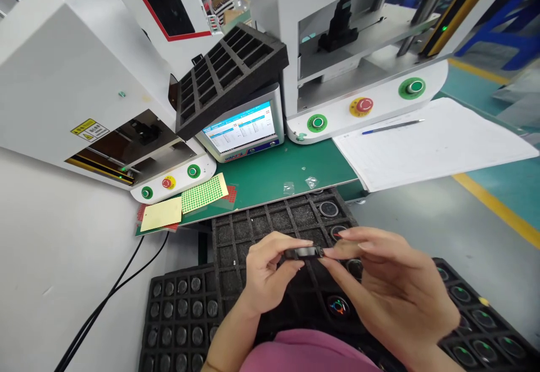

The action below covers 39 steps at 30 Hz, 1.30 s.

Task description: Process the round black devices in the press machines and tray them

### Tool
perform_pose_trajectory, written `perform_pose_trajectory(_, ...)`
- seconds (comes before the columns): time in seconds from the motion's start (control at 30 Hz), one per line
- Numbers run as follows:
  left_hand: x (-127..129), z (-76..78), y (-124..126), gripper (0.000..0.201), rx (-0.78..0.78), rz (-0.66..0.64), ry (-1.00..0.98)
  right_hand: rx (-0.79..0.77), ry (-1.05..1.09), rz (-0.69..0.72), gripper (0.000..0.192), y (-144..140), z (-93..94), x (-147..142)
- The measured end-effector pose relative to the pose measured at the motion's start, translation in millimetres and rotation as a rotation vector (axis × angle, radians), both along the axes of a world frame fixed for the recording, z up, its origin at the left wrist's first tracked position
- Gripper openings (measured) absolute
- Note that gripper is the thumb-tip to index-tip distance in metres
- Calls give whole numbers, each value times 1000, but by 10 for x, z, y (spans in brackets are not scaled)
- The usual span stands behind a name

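Note:
Between my two hands is a small round watch case [306,252], seen edge-on, dark with a shiny metal side. My left hand [272,270] pinches it between thumb and fingers from the left. At its right end, the thumb and index finger of my right hand [383,282] close on the case's edge; whether a smaller part sits in that pinch is too small to tell. Below the hands lies a black foam tray [240,231] with square pockets. Several round watch faces lie in its right column, one with a lit colourful display [338,305].
More foam trays with round pieces stand at lower left [181,299] and lower right [476,327]. Behind the green bench edge [270,197] are two press machines, a screen [242,127], a tilted foam tray [228,74], sticker sheets [205,195], and paper [430,147] with a pen [392,127].

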<state>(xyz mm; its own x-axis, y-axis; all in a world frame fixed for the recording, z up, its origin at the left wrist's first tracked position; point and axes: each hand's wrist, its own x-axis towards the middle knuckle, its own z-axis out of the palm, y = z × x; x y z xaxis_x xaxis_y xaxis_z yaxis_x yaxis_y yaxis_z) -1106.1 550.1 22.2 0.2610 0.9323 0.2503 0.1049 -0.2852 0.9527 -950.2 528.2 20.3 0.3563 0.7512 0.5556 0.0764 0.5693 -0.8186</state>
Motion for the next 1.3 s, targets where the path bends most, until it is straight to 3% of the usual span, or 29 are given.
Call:
perform_pose_trajectory(0.3,32,-17,-62,25,58,41,49,-11,-71,49,43,-36,-41,39)
perform_pose_trajectory(0.37,64,-37,-48,21,44,137,36,-27,-57,92,40,-77,-16,17)
perform_pose_trajectory(0.47,49,-83,82,15,-93,438,-157,-44,-43,142,35,22,-101,25)
perform_pose_trajectory(0.53,-10,-101,203,23,-189,618,-343,-86,-79,115,28,295,-303,68)
perform_pose_trajectory(0.6,-82,-95,290,32,-255,672,-466,-249,-152,101,20,714,-594,114)
perform_pose_trajectory(0.73,-182,-71,289,42,-501,502,-526,-358,-225,95,25,1534,-1124,75)
perform_pose_trajectory(0.8,-218,-89,249,42,-590,417,-509,-395,-242,109,22,1751,-1269,-20)
perform_pose_trajectory(0.9,-268,-135,219,39,-616,397,-467,-441,-232,100,18,1864,-1343,-163)
perform_pose_trajectory(1.07,-262,-133,210,44,-637,395,-531,-478,-140,77,22,1784,-1125,-183)
perform_pose_trajectory(1.2,-203,-114,186,41,-655,371,-572,-428,-5,155,41,1363,-605,-124)
perform_pose_trajectory(1.3,-169,-129,167,37,-641,361,-513,-385,279,293,37,862,-152,-151)
